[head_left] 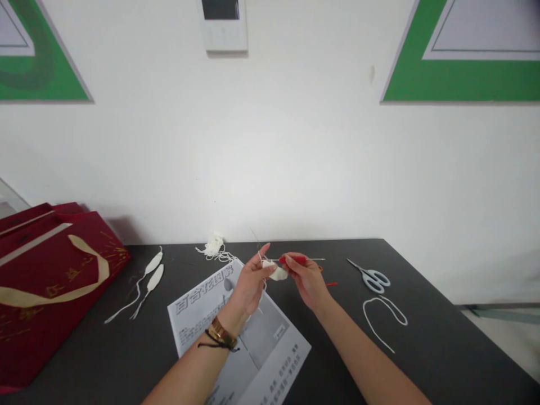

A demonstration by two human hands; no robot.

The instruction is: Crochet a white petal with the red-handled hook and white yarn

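Observation:
My left hand (252, 281) pinches a small white crochet piece (278, 272), its index finger raised with white yarn running over it. A thin wire sticks up beside that finger. In my right hand (310, 280) is a crochet hook with a red handle (295, 259), closed between thumb and fingers. The hook's thin metal shaft reaches left to the white piece, and another metal end shows to the right of the hand. Both hands are above the top right part of a printed sheet (270, 329).
A white yarn heap (212, 246) lies by the wall. Two white crocheted petals (155, 277) with yarn tails are at left, near a dark red gift bag (63, 281). Scissors (374, 279) and a loose white yarn piece (385, 298) rest on the black table (337, 349) at right.

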